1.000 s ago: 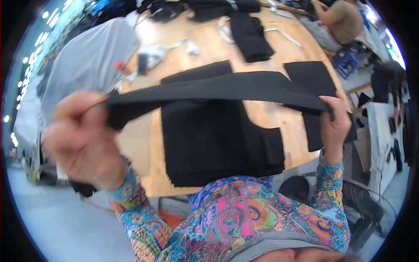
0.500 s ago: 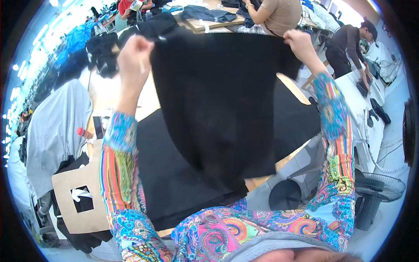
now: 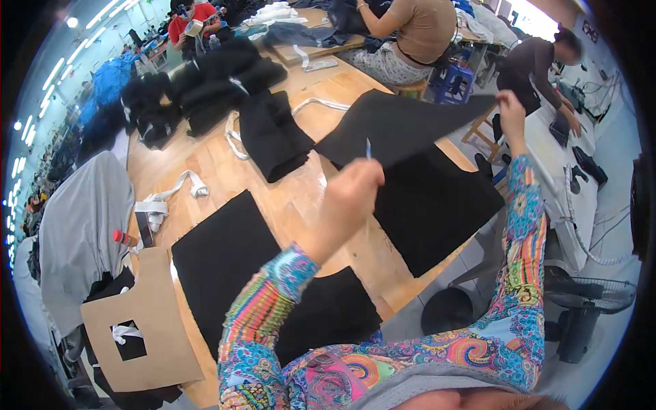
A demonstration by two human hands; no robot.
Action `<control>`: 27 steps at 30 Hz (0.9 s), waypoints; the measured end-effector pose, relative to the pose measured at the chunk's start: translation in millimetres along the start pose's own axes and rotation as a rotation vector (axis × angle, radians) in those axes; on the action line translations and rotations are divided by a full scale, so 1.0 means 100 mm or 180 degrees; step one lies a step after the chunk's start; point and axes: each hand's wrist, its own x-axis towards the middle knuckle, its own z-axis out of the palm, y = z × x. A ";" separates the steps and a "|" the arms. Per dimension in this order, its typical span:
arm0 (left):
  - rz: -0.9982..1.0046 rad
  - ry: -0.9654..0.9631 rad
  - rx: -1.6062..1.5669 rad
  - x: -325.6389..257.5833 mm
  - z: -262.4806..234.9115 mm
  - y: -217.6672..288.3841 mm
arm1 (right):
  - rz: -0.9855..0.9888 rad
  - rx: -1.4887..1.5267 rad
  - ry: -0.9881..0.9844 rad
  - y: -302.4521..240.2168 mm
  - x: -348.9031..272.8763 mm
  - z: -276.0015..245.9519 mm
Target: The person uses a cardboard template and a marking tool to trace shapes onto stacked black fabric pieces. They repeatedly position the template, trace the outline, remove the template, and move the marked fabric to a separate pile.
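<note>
My right hand [image 3: 511, 121] pinches one corner of a black fabric piece [image 3: 403, 126], which stretches away to the left above the table. My left hand [image 3: 352, 195] is closed around a thin pen-like stick, its bluish tip [image 3: 369, 149] poking up past the fingers. That hand hovers over the table, apart from the lifted fabric as far as I can see. Beneath and right of it lies another flat black fabric piece [image 3: 437, 219]. A further black piece with a curved edge [image 3: 229, 249] lies under and beside my left forearm.
Folded black bundles [image 3: 225, 82] sit at the table's far left. White tape [image 3: 181, 188], a red-capped item [image 3: 123, 238] and a brown card template [image 3: 154, 301] lie on the left. Co-workers [image 3: 417, 34] sit and stand beyond. A fan [image 3: 581, 307] stands at the right.
The black fabric held up between both hands has swung down and to the right. My left hand has let go of its edge and come toward the middle; my right hand has lowered slightly.
</note>
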 end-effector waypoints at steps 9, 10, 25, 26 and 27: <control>-0.0213 -0.0925 0.0039 -1.21 1.01 0.05 | 0.0513 -0.0374 -0.0785 0.81 -1.59 0.02; -0.0233 -0.1034 0.0004 -1.31 1.07 0.08 | 0.0583 -0.0435 -0.0867 0.85 -1.70 -0.02; -0.0353 -0.1780 -0.0667 -1.65 0.97 0.62 | 0.1621 -0.2170 -0.1452 0.95 -2.27 -0.33; -0.0369 -0.1697 -0.0680 -1.64 0.73 0.67 | 0.1341 -0.2202 -0.1241 0.90 -2.27 -0.33; -0.0398 -0.1613 -0.0692 -1.68 0.49 0.71 | 0.1057 -0.2223 -0.1043 0.88 -2.27 -0.30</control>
